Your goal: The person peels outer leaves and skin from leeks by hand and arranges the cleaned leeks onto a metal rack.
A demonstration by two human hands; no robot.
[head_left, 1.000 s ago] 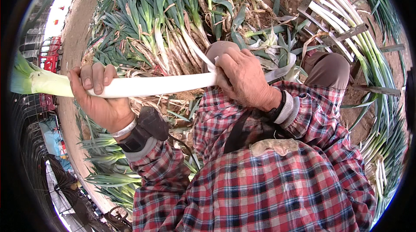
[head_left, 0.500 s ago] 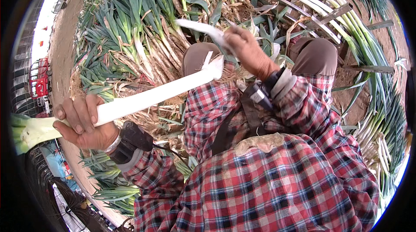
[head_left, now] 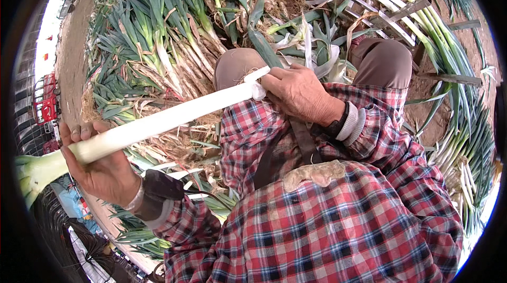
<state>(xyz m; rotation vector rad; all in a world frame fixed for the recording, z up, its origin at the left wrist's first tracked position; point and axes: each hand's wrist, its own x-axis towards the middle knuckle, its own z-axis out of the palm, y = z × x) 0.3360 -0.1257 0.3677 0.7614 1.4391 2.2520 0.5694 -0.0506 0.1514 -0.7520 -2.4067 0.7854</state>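
Observation:
A long white leek (head_left: 174,116) lies slantwise across in front of me, its green end to the left and its root end by my knee. Under the stalk near the green part is my left hand (head_left: 108,175), palm up, with fingers and thumb curled loosely around it. At the root end my right hand (head_left: 303,93) is closed, its fingertips pinching the stalk's tip beside a small white stub (head_left: 256,74). The fingertips of the right hand are partly hidden. White peeled skins (head_left: 308,45) lie beyond the right hand.
A heap of unpeeled leeks (head_left: 163,35) with brown outer skins spreads ahead to the left. To the right, clean leeks (head_left: 438,29) rest in a rack with flat bars (head_left: 451,78). More leeks (head_left: 449,153) lie below them. A red vehicle (head_left: 47,106) stands far left.
My right hand, earlier blurred with a white strip of skin and away from the stalk, is now at the root end without that strip. My left hand's grip has loosened and turned slightly.

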